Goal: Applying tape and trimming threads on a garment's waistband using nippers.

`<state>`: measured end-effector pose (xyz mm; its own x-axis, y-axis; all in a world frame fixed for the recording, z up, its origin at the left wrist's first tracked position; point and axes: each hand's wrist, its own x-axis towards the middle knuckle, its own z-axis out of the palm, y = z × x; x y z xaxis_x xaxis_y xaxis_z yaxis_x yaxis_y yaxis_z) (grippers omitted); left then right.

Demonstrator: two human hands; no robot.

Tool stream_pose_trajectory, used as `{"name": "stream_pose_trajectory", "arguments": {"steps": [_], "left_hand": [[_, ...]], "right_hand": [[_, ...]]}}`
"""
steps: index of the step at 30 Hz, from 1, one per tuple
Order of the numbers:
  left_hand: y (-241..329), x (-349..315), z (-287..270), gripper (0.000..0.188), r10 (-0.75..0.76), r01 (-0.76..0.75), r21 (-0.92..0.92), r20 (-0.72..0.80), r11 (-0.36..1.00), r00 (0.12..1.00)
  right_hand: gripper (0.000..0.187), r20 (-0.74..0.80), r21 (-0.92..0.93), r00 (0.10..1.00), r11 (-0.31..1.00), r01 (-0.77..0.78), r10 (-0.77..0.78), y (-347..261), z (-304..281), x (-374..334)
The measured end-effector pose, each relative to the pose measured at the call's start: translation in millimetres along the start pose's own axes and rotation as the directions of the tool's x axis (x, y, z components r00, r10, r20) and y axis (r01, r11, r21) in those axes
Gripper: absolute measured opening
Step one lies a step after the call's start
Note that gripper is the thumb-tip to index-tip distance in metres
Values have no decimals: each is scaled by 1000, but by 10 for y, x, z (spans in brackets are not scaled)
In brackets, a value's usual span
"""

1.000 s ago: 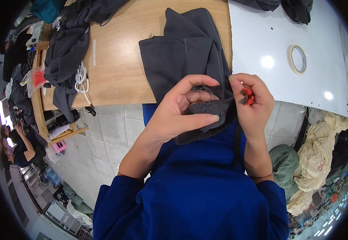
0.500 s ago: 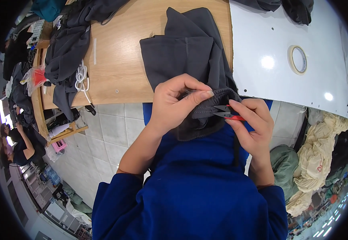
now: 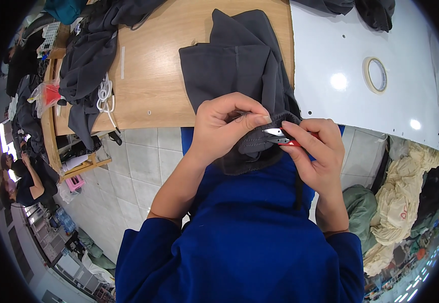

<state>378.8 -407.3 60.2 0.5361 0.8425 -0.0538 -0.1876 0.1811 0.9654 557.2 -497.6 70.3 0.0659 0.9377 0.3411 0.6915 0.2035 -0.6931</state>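
A dark grey garment [image 3: 229,68] stretches from the table down over my lap, its gathered, stitched elastic edge bunched between my hands. My left hand [image 3: 227,123] is closed, thumb and forefinger pinched at that edge. Fine dark threads [image 3: 240,115] show in the curl of its fingers. My right hand [image 3: 318,149] grips a pair of red-handled thread snips [image 3: 278,136]. The two short blades stand apart and point left, right beside the stitched edge and near my left fingertips. Whether a thread lies between the blades is too small to tell.
A wooden table [image 3: 153,70] meets a white board [image 3: 325,65] carrying a roll of tape [image 3: 375,75]. More dark garments [image 3: 85,65] and a white cord [image 3: 106,96] lie at the left. Cream cloth [image 3: 396,192] is heaped at the right. Another person [image 3: 30,177] is far left.
The snips have tilted and moved slightly left and up against the stitched edge; their upper blade now catches the light. My left hand keeps its pinch, almost still.
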Motion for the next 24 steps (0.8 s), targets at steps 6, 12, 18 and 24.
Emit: {"name": "stream_pose_trajectory", "arguments": {"steps": [6,12,18,24], "left_hand": [[-33,8,-21,6,-47,48,-63,26,997,999],[-67,17,-17,6,-64,68,-111,36,992,997],[-78,32,-7,5,-124,125,-109,8,986,992],[-108,39,-2,6,-104,107,-75,36,991,994]], "right_hand": [[32,16,22,998,998,65,-65,71,6,-12],[32,19,17,993,993,117,-117,129,3,0],[32,-3,68,996,994,86,-86,124,46,-13],[29,-16,271,991,954,-126,135,79,91,-25]]}}
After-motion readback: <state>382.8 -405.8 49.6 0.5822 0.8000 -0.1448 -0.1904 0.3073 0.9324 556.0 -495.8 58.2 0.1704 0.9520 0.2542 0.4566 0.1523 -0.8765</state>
